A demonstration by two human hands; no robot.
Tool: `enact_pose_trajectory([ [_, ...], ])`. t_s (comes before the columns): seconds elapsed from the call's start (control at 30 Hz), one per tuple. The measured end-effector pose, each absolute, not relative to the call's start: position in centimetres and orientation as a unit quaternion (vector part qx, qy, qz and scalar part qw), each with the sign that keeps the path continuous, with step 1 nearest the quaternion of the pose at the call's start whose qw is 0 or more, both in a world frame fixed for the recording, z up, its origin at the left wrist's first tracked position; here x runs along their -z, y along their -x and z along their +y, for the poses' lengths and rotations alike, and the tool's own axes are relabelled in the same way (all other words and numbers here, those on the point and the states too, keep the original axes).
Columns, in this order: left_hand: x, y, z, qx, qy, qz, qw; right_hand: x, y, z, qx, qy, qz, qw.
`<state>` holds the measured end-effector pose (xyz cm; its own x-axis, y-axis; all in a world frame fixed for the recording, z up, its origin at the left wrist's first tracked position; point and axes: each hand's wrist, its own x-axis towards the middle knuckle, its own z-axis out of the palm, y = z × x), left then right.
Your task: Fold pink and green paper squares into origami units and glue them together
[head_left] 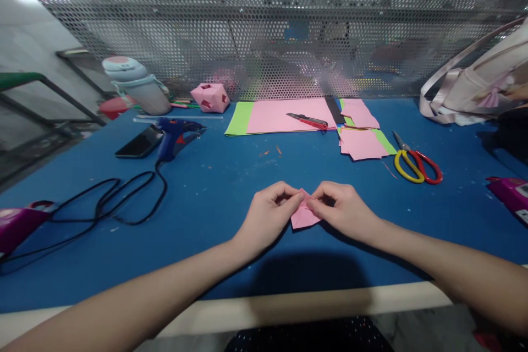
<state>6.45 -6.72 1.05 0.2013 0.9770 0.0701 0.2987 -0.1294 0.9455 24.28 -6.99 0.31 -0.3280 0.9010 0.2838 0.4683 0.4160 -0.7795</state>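
Head: holding paper [304, 221] between left hand [266, 213] and right hand [345, 212], low at tabletop [210, 192] | with fingers [291, 205] clamped on its upper sides | judging light, thin, easy to crease | better to take by edges, softly

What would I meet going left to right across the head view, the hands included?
Left-edge purple object, bottle, pink paper polyhedron, left hand, folded pink paper, right hand, scissors, right-edge purple object.
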Motion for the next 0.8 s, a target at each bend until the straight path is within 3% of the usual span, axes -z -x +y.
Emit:
enact_pose_trajectory([
  [0.2,-1.12,-6.37,-6.83,-0.385,-0.671,0.483,0.41,-0.33,-24.31,-6.8,-0.323,0.448,-0.749,0.367],
  [0.47,-1.45,-6.04,-6.6,-0.367,-0.663,0.443,0.479,-0.65,-24.45,-6.63,-0.317,0.457,-0.749,0.361],
  [0.8,-1.5,-6.27,-6.49,-0.358,-0.672,0.478,0.437,-0.57,-24.36,-6.78,-0.323,0.448,-0.754,0.356],
])
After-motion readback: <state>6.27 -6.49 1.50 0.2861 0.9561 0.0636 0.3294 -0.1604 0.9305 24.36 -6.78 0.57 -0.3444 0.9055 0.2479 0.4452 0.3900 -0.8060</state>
